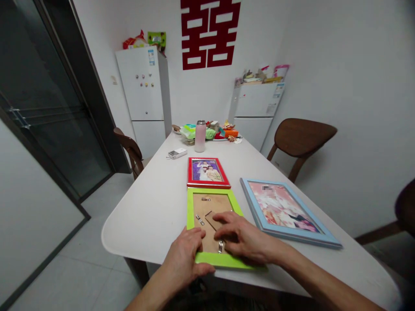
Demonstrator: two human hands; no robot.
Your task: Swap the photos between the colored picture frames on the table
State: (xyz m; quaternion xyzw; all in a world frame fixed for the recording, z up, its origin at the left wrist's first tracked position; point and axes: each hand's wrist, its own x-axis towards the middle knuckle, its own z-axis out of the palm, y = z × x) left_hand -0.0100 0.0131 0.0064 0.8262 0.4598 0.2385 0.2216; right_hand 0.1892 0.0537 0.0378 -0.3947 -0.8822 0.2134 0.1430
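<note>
A lime-green picture frame [192,206] lies face down at the near edge of the white table [152,203], its brown backing board and small metal clips showing. My left hand [185,258] grips the frame's near left corner, thumb under the bottom edge. My right hand [244,238] lies flat on the backing board, fingers spread near the clips and the stand flap. A red frame [207,172] with a photo lies face up just beyond the green one. A larger light-blue frame [285,211] with a photo lies face up to the right.
A pink bottle [200,136], a small white device [177,153] and a heap of colourful items [214,131] sit at the table's far end. Brown chairs stand at the left [131,151] and right [301,138]. Two white fridges [145,93] stand against the back wall.
</note>
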